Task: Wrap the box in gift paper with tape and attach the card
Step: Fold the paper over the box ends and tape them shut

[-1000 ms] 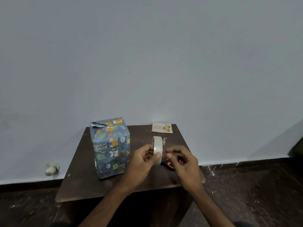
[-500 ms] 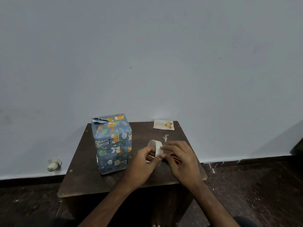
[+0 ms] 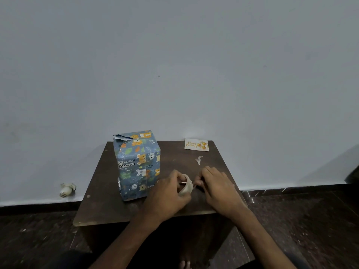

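Your left hand is closest to you, with its fingers curled round the tape roll. Your right hand is just beside it. Its fingertips seem to pinch the loose end of the tape at the right side of the roll, but that spot is too small to be sure. Both hands sit low over the table.

The box stands just to the left of your left hand, a little farther back. It stands tall, with its long side going up, and it is already wrapped. So I think the tape has to go left and up, and your left hand is the nearer one. A torn flap sticks up at the top left corner of the box, and that may be where the tape is needed.

Past your right hand lies a little scrap. The card lies flat at the far right corner, well apart from the box.

A second ago you held the roll up on its edge, higher over the table. Now it is lower and tipped over, and your right hand has come in close to it
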